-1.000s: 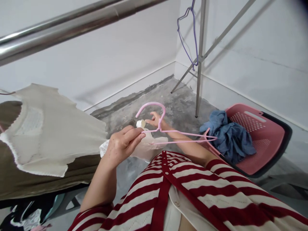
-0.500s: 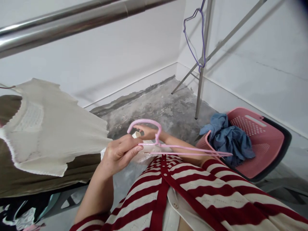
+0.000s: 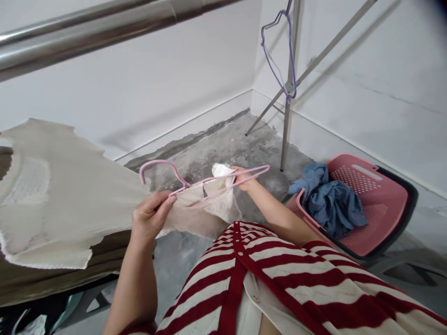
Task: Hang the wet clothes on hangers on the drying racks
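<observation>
A pink clothes hanger [image 3: 206, 181] is pinched in my left hand [image 3: 152, 215], which is closed around its left shoulder with the hook up and to the left. A thin white garment [image 3: 218, 204] hangs about the hanger's bars below my hands. My right hand [image 3: 241, 178] is closed on the bunched white cloth near the hanger's right end, its fingers partly hidden behind cloth and bar. How far the hanger's right arm lies inside the garment I cannot tell.
An off-white top [image 3: 66, 190] hangs at left over dark brown cloth [image 3: 104, 253]. A steel rail [image 3: 115, 28] crosses above. A purple hanger [image 3: 292, 60] hangs on a rack leg [image 3: 285, 135]. At right stands a pink basket [image 3: 387, 204] with blue clothing [image 3: 333, 204].
The hanger has moved left and swung so its right end points up. My right hand has moved right with the white cloth, spreading the garment out under the hanger.
</observation>
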